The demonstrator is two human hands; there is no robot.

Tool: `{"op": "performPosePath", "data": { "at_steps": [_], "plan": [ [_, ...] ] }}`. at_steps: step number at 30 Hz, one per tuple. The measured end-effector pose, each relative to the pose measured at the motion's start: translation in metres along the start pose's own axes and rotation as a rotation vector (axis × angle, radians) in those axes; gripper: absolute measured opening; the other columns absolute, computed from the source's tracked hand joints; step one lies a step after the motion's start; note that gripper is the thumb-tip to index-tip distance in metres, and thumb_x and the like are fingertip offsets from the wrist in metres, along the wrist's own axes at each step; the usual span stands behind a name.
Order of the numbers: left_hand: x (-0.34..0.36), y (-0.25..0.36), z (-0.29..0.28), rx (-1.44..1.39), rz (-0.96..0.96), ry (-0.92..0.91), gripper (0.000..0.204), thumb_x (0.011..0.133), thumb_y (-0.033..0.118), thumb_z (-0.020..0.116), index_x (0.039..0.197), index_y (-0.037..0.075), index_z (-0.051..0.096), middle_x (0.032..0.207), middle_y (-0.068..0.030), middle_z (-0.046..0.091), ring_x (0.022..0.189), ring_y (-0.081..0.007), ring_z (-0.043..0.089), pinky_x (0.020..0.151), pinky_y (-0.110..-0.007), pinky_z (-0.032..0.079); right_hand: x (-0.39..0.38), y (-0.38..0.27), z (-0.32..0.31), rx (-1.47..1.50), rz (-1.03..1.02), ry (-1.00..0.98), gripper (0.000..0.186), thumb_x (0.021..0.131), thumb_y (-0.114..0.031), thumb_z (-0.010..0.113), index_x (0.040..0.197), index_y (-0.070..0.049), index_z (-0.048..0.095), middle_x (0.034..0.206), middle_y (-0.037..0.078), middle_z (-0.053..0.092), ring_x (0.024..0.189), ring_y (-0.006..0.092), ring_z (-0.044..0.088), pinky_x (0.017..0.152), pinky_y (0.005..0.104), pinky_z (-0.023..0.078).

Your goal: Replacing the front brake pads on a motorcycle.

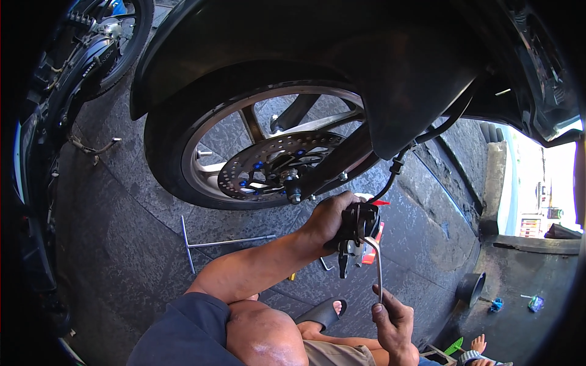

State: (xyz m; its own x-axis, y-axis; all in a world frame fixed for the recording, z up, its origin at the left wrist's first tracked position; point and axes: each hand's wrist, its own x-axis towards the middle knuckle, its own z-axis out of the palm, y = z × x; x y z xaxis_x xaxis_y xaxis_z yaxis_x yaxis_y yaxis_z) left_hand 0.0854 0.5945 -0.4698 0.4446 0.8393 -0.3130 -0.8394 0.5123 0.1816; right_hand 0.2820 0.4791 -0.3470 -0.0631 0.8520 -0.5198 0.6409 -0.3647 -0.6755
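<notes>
My left hand (328,219) is closed round a black brake caliper (354,229), which hangs off the wheel on its brake hose (394,177). In my right hand (395,323) is the long arm of a silver L-shaped hex key (379,268). Its bent end meets the caliper, but I cannot tell whether it sits in a bolt. Above my left hand is the motorcycle's front wheel (188,146), with a drilled brake disc (235,168) with blue bolts. The fork leg (342,161) slants down to the axle, just above the caliper.
A T-handle wrench (229,242) lies on the dark floor left of my forearm. Beneath the caliper is a red-and-white package (373,250). Another motorcycle (91,61) stands far left. A black tub (470,288) is at right, and another person's hand (479,344) shows lower right.
</notes>
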Motion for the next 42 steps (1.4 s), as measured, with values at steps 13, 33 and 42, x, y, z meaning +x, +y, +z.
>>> {"op": "performPosePath", "data": {
  "at_steps": [13,33,42],
  "plan": [
    [0.006,-0.002,-0.006,-0.013,0.011,-0.004,0.033,0.097,0.027,0.042,0.109,0.000,0.059,0.084,-0.0057,0.066,0.070,-0.0117,0.065,0.063,-0.027,0.055,0.000,0.039,0.045,-0.005,-0.134,0.288,0.026,0.089,-0.002,0.062,0.113,0.006,0.066,0.071,-0.001,0.059,0.063,0.0053,0.050,0.057,0.0206,0.041],
    [0.010,0.004,0.012,0.089,-0.030,-0.007,0.033,0.092,0.024,0.051,0.104,-0.006,0.061,0.081,-0.0096,0.067,0.062,-0.0113,0.064,0.054,-0.023,0.053,0.017,0.075,0.101,0.190,-0.152,0.494,0.025,0.087,-0.010,0.070,0.106,0.006,0.068,0.073,0.002,0.065,0.067,0.0055,0.054,0.060,0.0208,0.045],
    [0.011,-0.002,-0.002,0.204,-0.024,0.157,0.019,0.090,0.026,0.057,0.086,0.007,0.059,0.070,-0.0059,0.065,0.055,-0.0131,0.063,0.051,-0.025,0.052,0.017,0.079,0.124,0.272,-0.161,0.551,0.025,0.084,-0.012,0.072,0.103,0.004,0.069,0.070,0.003,0.066,0.064,0.0066,0.057,0.059,0.0215,0.045]
  ]
}}
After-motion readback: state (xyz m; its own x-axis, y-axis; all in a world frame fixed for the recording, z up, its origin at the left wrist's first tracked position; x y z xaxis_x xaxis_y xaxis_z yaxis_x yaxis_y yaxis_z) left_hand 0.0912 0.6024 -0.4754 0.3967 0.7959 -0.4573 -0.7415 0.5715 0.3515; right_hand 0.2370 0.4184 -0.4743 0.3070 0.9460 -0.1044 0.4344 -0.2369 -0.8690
